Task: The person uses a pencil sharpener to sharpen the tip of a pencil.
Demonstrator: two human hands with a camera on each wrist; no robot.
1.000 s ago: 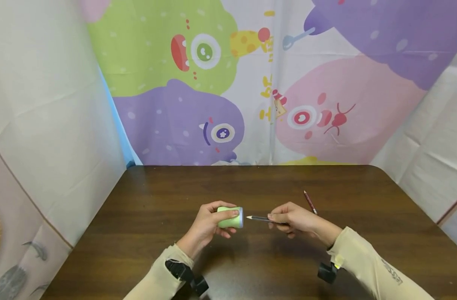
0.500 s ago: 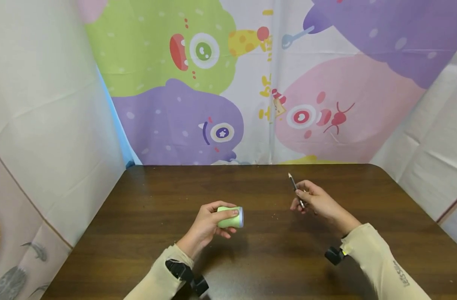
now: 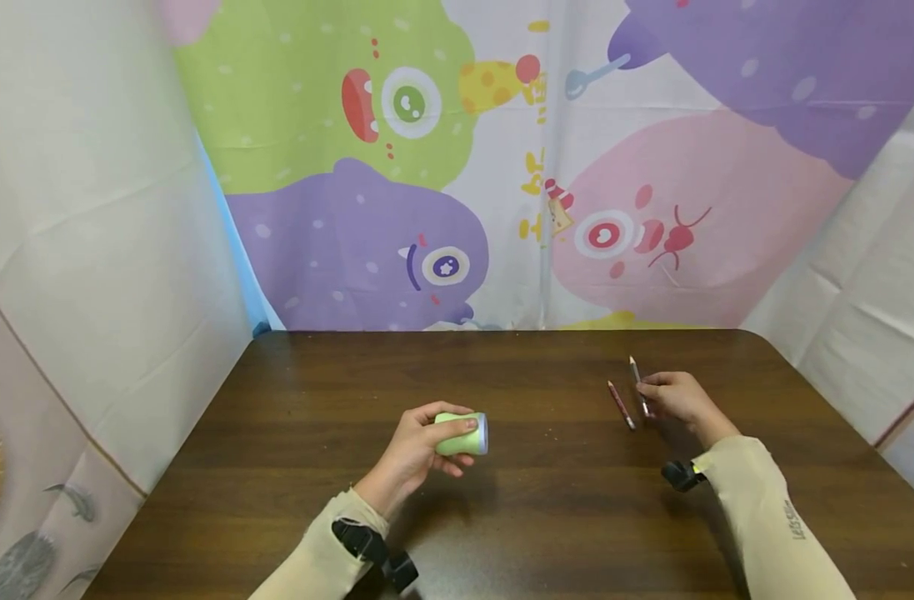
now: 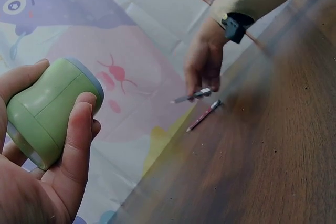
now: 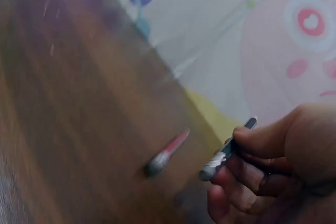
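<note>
My left hand [image 3: 415,446] grips a green pencil sharpener [image 3: 455,435] with a pale blue end, thumb on top and fingers curled beneath. In the left wrist view the green sharpener [image 4: 52,108] fills the palm side of the hand. Over to the right, my right hand [image 3: 679,400] pinches a dark pencil [image 3: 637,377] between thumb and fingers, its sharpened tip toward the far edge. Just left of it a dark red pencil [image 3: 621,406] lies on the table, nearly parallel. The right wrist view is blurred, but both the dark pencil [image 5: 228,149] and the red pencil [image 5: 168,153] show there.
The brown wooden table [image 3: 337,375] has small crumbs scattered near its middle. A curtain [image 3: 516,275] with cartoon monsters hangs behind the far edge. White cloth walls [image 3: 104,208] close off both sides.
My right hand has carried the dark pencil away from the sharpener, rightward and down beside the red pencil, turning its tip from leftward to the far edge. The left hand has stayed in place.
</note>
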